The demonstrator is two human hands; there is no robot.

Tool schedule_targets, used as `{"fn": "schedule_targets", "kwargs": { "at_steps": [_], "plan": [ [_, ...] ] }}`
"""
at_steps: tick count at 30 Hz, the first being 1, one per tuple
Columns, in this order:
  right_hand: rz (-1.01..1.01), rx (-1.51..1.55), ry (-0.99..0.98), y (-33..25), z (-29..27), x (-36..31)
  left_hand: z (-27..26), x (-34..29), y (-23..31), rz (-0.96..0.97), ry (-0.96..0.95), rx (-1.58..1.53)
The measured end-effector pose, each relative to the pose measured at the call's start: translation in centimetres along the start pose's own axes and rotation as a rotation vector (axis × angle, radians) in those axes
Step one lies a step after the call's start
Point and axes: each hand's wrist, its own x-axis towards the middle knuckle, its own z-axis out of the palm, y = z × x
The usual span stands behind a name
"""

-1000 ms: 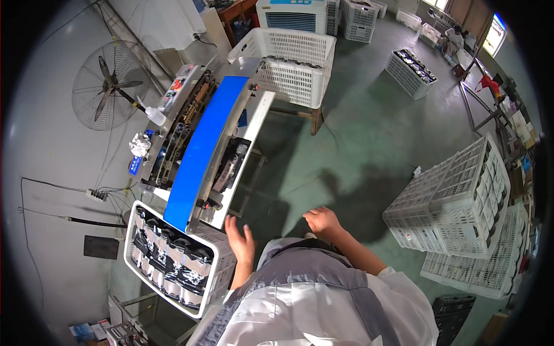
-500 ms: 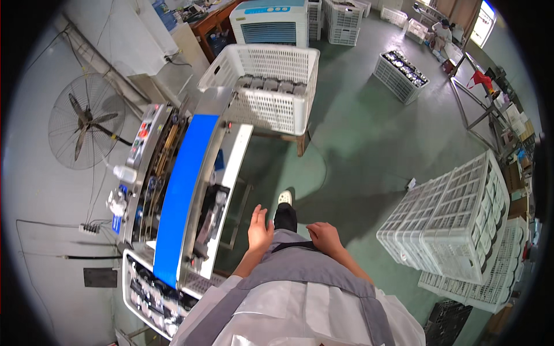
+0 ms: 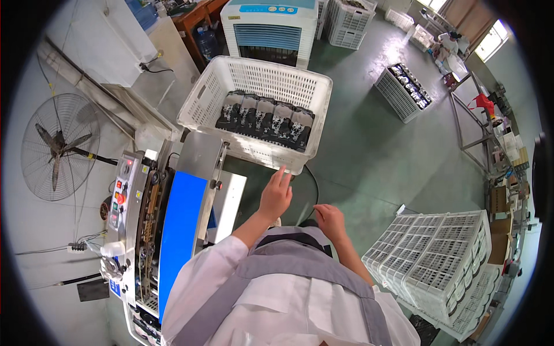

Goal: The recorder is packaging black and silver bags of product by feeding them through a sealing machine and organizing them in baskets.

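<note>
My left hand (image 3: 276, 197) reaches forward with its fingers stretched out, and nothing is in it. Its fingertips overlap the near corner of a white plastic crate (image 3: 324, 118); whether they touch it I cannot tell. Inside that crate lies a row of several black-and-clear packed pieces (image 3: 265, 120), whose exact kind is unclear. My right hand (image 3: 330, 221) hangs in front of my waist, its fingers loosely bent, with no object seen in it. To the left of my hands runs a machine with a blue conveyor belt (image 3: 183, 222).
A control panel (image 3: 120, 190) and a wall fan (image 3: 59, 144) are at left. An air cooler (image 3: 268, 32) stands behind the crate. Stacked white crates (image 3: 427, 254) stand at right, and another filled crate (image 3: 404, 95) sits on the floor farther off, with a person (image 3: 449, 46) beyond.
I have moved forward, so the crate with the packed pieces is nearer and the conveyor has slid back past me. My left hand has risen toward the crate's corner.
</note>
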Motion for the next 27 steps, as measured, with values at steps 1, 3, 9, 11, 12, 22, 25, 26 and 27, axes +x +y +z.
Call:
{"fn": "schedule_targets", "kwargs": {
  "at_steps": [1, 3, 9, 11, 12, 22, 25, 26, 27],
  "plan": [
    [0.029, -0.010, -0.009, 0.6, -0.2, 1.1, 0.7, 1.9, -0.8, -0.011, -0.009, -0.003],
    [0.042, -0.010, -0.071, 1.2, -0.1, 3.2, 2.1, 4.8, -2.4, -0.003, -0.044, 0.013],
    [-0.162, 0.115, -0.114, 4.5, 0.6, 12.3, 7.5, 8.6, -6.4, -0.145, -0.174, 0.146],
    [-0.227, 0.067, -0.161, 6.2, 0.1, 16.6, 8.7, 9.0, -7.0, -0.174, -0.127, 0.164],
    [-0.274, 0.005, -0.187, 6.9, 0.0, 18.6, 9.1, 9.2, -7.4, -0.179, -0.089, 0.167],
    [-0.537, -0.071, -0.352, 13.0, 5.0, 29.3, 7.4, 18.5, -13.3, -0.649, -0.236, 0.231],
    [-0.443, -0.080, -0.255, 11.9, 6.2, 29.9, 8.1, 20.7, -18.8, -0.709, -0.250, 0.194],
    [-0.388, -0.092, -0.222, 11.6, 6.5, 30.0, 8.6, 21.6, -20.9, -0.776, -0.256, 0.132],
    [-0.378, -0.100, -0.215, 11.4, 6.8, 30.1, 9.1, 22.6, -23.3, -0.764, -0.261, 0.125]
  ]
}}
